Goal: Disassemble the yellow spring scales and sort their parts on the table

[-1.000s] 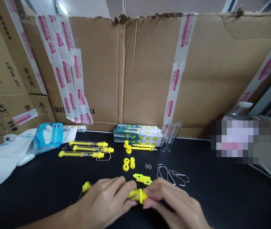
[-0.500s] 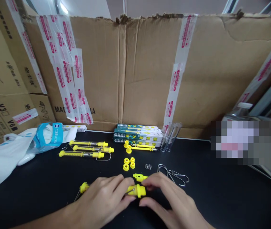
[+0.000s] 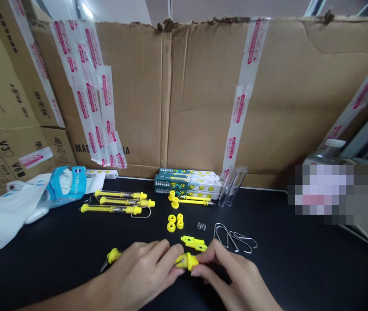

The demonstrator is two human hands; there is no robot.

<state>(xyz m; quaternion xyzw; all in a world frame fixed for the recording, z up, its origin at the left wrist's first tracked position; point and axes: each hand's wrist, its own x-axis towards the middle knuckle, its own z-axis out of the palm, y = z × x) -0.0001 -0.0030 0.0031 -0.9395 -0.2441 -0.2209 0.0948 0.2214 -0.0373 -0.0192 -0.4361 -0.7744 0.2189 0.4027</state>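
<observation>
Moved back down from the yellow bracket (image 3: 194, 243) since the earlier frame: right hand (image 3: 232, 272), closed in a pinch on the end cap (image 3: 190, 261) of a yellow spring scale (image 3: 180, 260); left hand (image 3: 141, 268), wrapped around the scale's barrel, both just in front of that bracket, over the black tabletop (image 3: 268, 276).

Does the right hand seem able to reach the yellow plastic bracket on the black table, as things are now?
Probably yes. The right hand is right next to the yellow plastic bracket, with nothing between them, though it now grips the yellow spring scale and may need to release it.
</observation>
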